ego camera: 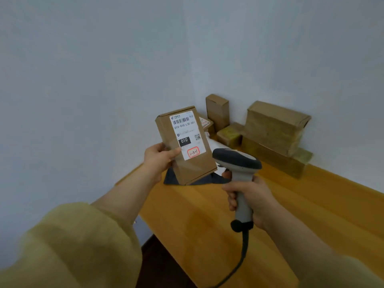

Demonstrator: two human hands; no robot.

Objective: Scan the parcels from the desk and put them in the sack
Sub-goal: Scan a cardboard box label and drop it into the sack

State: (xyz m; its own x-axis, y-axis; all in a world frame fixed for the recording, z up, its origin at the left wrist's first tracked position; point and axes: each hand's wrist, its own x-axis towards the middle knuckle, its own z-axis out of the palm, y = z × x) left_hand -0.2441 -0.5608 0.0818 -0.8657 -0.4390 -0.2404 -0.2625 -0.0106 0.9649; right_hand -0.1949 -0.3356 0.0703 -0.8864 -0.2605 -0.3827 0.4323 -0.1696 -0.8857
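One flat brown cardboard parcel with a white shipping label (185, 146) held up above the yellow wooden desk (207, 215). Left hand (160, 159) — grip clamped on its lower left edge, thumb over the front. Right hand (249, 200) — grip wrapped round the handle of the grey corded barcode scanner (239, 163), head low beside the parcel's bottom corner. Risk: barcode (182, 120) sits at the label's top, so the beam may miss; one-edge hold could let the parcel tip. Sack not in view.
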